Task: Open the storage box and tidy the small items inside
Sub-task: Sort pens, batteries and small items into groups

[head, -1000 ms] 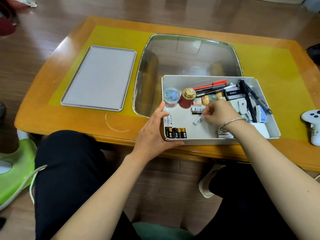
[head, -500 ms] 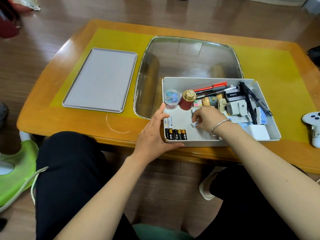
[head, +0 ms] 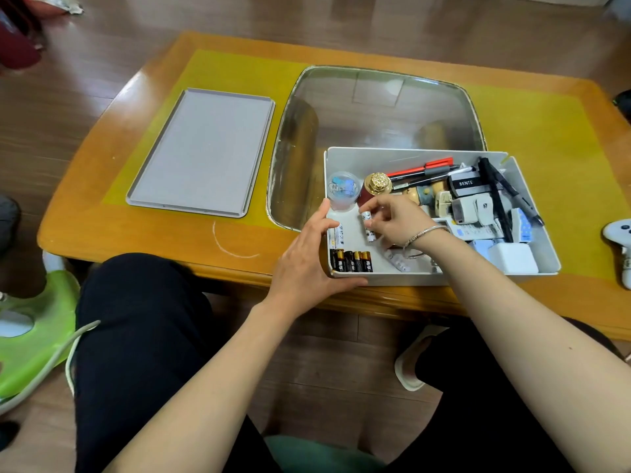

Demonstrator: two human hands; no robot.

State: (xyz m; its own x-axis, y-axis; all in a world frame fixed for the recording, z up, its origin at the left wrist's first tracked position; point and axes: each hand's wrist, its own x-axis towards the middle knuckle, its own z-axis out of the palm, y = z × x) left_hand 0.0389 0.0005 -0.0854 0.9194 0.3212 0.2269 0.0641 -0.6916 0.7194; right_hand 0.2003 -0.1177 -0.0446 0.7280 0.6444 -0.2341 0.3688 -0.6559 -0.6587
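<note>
While the left hand (head: 309, 259) braces the near left corner of the storage box (head: 415, 155) with fingers spread straight along its wall, the right hand (head: 397, 221) pinches a small white battery (head: 368, 226) just above the box floor. Black and gold batteries (head: 351, 261) already lie in a neat row at the near left, so sorting looks underway. Farther right, pens (head: 423, 169), chargers and oddments remain jumbled, and the lid (head: 201, 151) lies off on the table's far left.
</note>
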